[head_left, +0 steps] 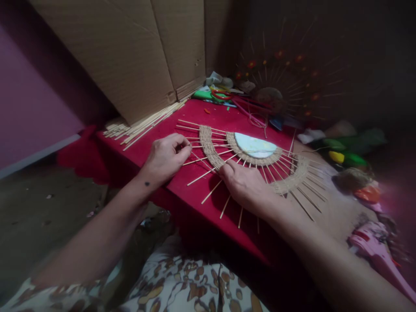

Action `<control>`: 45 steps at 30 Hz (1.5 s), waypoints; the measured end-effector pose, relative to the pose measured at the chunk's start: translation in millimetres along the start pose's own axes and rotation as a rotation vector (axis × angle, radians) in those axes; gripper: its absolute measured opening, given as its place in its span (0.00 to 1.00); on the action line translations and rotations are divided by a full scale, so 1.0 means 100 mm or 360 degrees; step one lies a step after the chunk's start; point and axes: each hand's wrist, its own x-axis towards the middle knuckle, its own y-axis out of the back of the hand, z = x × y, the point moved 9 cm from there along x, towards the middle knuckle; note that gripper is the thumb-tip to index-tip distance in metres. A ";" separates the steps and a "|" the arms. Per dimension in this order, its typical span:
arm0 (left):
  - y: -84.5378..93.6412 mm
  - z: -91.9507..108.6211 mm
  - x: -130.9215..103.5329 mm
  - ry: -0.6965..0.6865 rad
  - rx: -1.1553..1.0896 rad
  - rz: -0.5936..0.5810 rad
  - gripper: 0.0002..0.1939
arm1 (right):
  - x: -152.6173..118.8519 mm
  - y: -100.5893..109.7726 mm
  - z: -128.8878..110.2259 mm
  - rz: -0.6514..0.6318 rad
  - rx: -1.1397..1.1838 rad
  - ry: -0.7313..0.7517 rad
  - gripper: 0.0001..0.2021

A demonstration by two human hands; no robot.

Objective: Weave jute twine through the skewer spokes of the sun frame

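A half-round piece of thin sticks and woven twine (208, 145) lies on the red cloth, its sticks fanning out from a pale blue half disc (255, 146). My left hand (167, 158) is at the left stick ends, thumb and fingertips pinched together on a thin strand of twine that runs toward the outer woven band. My right hand (243, 184) grips the outer band near its lower middle, fingers closed on it and covering part of the weave. The band shows again to the right of this hand.
Loose sticks (146, 122) lie by a cardboard sheet (130, 52) at the back left. Red-handled scissors (221, 94) rest at the back. A pink glue gun (373, 245) and coloured bundles (354, 159) are at the right. A decorated stick fan (276, 86) stands behind.
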 end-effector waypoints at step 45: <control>-0.13 0.74 -0.27 -0.0746 -0.0048 -0.0323 0.07 | -0.10 0.16 0.26 0.0442 0.1169 -0.0029 0.07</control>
